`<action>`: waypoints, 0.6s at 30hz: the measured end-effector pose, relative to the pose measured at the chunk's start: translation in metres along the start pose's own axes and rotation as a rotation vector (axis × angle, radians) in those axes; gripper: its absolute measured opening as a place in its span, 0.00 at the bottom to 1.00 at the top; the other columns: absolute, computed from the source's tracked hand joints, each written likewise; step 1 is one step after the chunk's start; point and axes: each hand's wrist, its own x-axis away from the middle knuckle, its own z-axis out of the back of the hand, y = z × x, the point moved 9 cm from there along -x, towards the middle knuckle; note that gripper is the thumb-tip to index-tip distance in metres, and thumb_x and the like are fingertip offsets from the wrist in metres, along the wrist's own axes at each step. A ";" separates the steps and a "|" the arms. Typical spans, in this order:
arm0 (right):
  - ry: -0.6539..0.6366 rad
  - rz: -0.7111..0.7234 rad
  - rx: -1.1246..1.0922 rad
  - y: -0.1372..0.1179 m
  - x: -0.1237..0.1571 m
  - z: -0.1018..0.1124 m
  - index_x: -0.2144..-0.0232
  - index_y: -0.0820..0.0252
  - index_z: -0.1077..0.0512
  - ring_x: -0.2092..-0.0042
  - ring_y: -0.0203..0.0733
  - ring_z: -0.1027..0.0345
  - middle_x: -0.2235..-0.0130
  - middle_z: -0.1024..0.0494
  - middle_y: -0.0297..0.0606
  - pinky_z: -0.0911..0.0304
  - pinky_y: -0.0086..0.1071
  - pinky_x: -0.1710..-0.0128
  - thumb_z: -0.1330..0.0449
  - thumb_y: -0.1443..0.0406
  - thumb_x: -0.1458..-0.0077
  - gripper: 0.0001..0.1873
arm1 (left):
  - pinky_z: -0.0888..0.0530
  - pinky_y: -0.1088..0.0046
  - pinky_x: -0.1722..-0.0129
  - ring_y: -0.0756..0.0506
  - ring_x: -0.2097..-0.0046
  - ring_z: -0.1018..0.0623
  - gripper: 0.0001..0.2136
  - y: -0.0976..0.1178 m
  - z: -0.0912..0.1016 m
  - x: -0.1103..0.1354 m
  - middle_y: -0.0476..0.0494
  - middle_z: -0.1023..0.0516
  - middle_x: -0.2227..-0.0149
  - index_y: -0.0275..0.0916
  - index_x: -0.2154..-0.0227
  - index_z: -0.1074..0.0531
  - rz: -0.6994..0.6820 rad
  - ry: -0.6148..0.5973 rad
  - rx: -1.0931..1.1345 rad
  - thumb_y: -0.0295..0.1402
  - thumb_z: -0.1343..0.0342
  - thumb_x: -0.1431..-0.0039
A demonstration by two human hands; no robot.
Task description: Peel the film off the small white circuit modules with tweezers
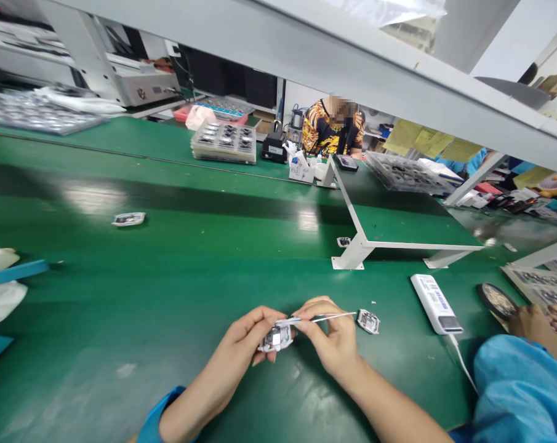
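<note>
My left hand (239, 338) grips a small pale-rimmed electronic housing (277, 338) between thumb and fingers, just above the green bench. Its open face shows dark and silvery parts and a white square. From the right, my right hand (336, 344) pinches a thin white stick (338, 316), which meets the housing's upper edge; what its tip touches is too small to tell. A similar housing (368, 321) lies on the bench just right of my right hand. Another one (128, 219) rests farther off to the left.
A white-framed green stand (365, 246) rises ahead, with another housing (343, 242) beside its leg. To the right lie a white corded device (437, 304) and a round dark dish (496, 300) near a co-worker's hands (536, 329). Stacked trays (224, 141) stand at the back.
</note>
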 end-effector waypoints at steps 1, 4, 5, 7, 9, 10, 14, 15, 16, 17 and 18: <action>0.003 -0.028 -0.009 0.003 0.000 0.001 0.69 0.58 0.26 0.64 0.41 0.28 0.68 0.21 0.38 0.33 0.37 0.61 0.37 0.69 0.47 0.01 | 0.42 0.87 0.78 0.59 0.76 0.35 0.19 0.000 0.000 0.000 0.53 0.33 0.76 0.34 0.66 0.33 0.003 -0.003 -0.004 0.48 0.49 0.49; -0.015 -0.114 -0.050 0.012 0.001 -0.001 0.69 0.59 0.26 0.64 0.41 0.26 0.68 0.21 0.39 0.32 0.35 0.61 0.37 0.67 0.47 0.01 | 0.40 0.87 0.77 0.59 0.76 0.35 0.19 -0.002 -0.001 -0.001 0.53 0.33 0.75 0.34 0.66 0.33 0.018 -0.014 -0.020 0.48 0.47 0.50; -0.030 -0.144 -0.069 0.015 0.001 -0.002 0.69 0.60 0.27 0.64 0.41 0.26 0.67 0.21 0.39 0.32 0.35 0.62 0.38 0.67 0.46 0.01 | 0.40 0.87 0.77 0.59 0.76 0.35 0.20 -0.002 -0.002 -0.001 0.53 0.33 0.75 0.34 0.67 0.33 0.026 -0.016 -0.021 0.49 0.47 0.50; -0.064 -0.187 -0.116 0.018 0.002 -0.006 0.69 0.60 0.27 0.65 0.40 0.26 0.67 0.21 0.39 0.31 0.34 0.63 0.38 0.66 0.46 0.02 | 0.40 0.87 0.76 0.59 0.76 0.35 0.20 -0.004 -0.002 -0.001 0.53 0.33 0.74 0.34 0.67 0.33 0.040 -0.016 -0.015 0.49 0.46 0.51; -0.090 -0.212 -0.170 0.019 0.002 -0.009 0.69 0.61 0.28 0.65 0.39 0.26 0.66 0.22 0.40 0.30 0.32 0.65 0.38 0.66 0.46 0.03 | 0.39 0.87 0.76 0.59 0.76 0.35 0.20 -0.005 -0.002 -0.001 0.52 0.32 0.73 0.34 0.67 0.33 0.053 -0.017 -0.004 0.49 0.46 0.51; -0.095 -0.226 -0.197 0.021 0.002 -0.010 0.69 0.61 0.28 0.65 0.39 0.26 0.66 0.22 0.40 0.30 0.32 0.65 0.38 0.66 0.46 0.03 | 0.39 0.87 0.76 0.60 0.76 0.35 0.20 -0.005 -0.001 -0.001 0.52 0.31 0.73 0.34 0.66 0.33 0.057 -0.016 0.000 0.49 0.46 0.51; -0.060 -0.311 -0.292 0.031 0.004 -0.011 0.68 0.61 0.29 0.64 0.38 0.25 0.65 0.21 0.40 0.30 0.31 0.64 0.38 0.63 0.46 0.07 | 0.38 0.87 0.76 0.60 0.76 0.36 0.21 -0.004 -0.002 -0.002 0.48 0.26 0.68 0.33 0.66 0.33 0.063 -0.022 0.007 0.49 0.47 0.50; -0.043 -0.324 -0.302 0.033 0.004 -0.010 0.68 0.61 0.29 0.64 0.38 0.25 0.65 0.21 0.40 0.30 0.30 0.64 0.37 0.62 0.47 0.07 | 0.39 0.87 0.76 0.60 0.76 0.36 0.21 -0.004 -0.002 -0.001 0.47 0.25 0.68 0.33 0.65 0.33 0.065 -0.025 0.007 0.49 0.47 0.50; -0.027 -0.330 -0.303 0.035 0.005 -0.009 0.68 0.61 0.29 0.65 0.38 0.25 0.65 0.21 0.40 0.30 0.30 0.64 0.37 0.62 0.47 0.08 | 0.39 0.87 0.76 0.60 0.76 0.36 0.21 -0.004 -0.002 -0.001 0.46 0.25 0.67 0.33 0.66 0.33 0.066 -0.026 0.007 0.49 0.46 0.51; -0.015 -0.329 -0.298 0.035 0.005 -0.008 0.68 0.61 0.29 0.65 0.38 0.25 0.66 0.21 0.40 0.30 0.30 0.65 0.37 0.62 0.47 0.08 | 0.39 0.86 0.76 0.60 0.76 0.36 0.21 -0.004 -0.002 -0.001 0.46 0.25 0.68 0.33 0.66 0.33 0.067 -0.024 0.006 0.50 0.46 0.51; -0.008 -0.324 -0.288 0.035 0.005 -0.007 0.68 0.61 0.29 0.65 0.38 0.25 0.66 0.21 0.40 0.30 0.30 0.65 0.37 0.62 0.47 0.08 | 0.39 0.86 0.76 0.59 0.76 0.36 0.21 -0.004 -0.002 -0.001 0.46 0.25 0.68 0.33 0.66 0.33 0.068 -0.020 0.003 0.50 0.46 0.52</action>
